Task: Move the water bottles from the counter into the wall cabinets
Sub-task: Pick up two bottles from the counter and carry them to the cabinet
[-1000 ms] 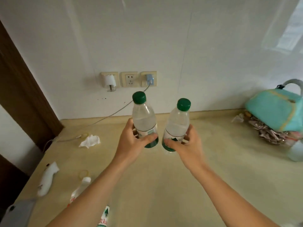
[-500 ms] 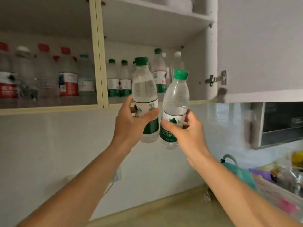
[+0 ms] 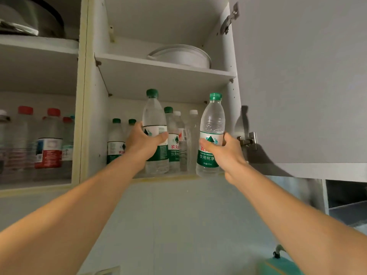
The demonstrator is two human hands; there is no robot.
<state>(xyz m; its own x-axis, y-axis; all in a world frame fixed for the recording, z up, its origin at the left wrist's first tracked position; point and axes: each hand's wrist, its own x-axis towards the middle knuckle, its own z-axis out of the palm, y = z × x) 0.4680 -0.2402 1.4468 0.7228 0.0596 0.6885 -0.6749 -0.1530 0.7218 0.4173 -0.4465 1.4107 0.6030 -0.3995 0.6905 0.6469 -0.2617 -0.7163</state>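
Above gray wall tiles (image 3: 178,225), open cabinet (image 3: 164,76) holds bottles (image 3: 174,139).

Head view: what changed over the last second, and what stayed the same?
Both bottles rose from above the counter to the open cabinet's lower shelf. The left bottle reaches in; the right bottle hangs at its edge. The left hand and right hand kept their grips.

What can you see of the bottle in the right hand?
The right-hand water bottle is clear plastic with a green cap and a white-and-green label printed with Chinese characters. It stands upright, slightly tilted, at the front edge of the open cabinet's lower shelf, its base level with the lip. The right hand grips its label band.
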